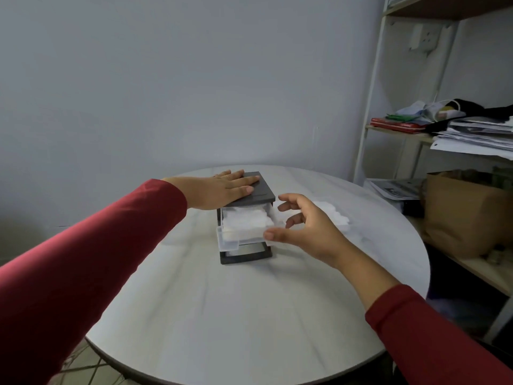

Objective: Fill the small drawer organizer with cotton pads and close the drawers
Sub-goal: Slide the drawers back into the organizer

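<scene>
A small dark grey drawer organizer (254, 190) stands in the middle of the round white table (222, 301). Its clear upper drawer (227, 241) is pulled out toward me and holds white cotton pads (244, 222). My left hand (222, 188) lies flat on the organizer's top with straight fingers. My right hand (302, 226) hovers at the drawer's right side, fingers spread and relaxed, thumb tip near the drawer's front right corner; it holds nothing. A loose pile of cotton pads (333, 218) lies on the table behind my right hand, partly hidden by it.
A white metal shelf unit (372, 107) stands at the right with stacked papers (477, 134) and a brown paper bag (463, 212). A grey wall is close behind the table. The table's edge curves near me.
</scene>
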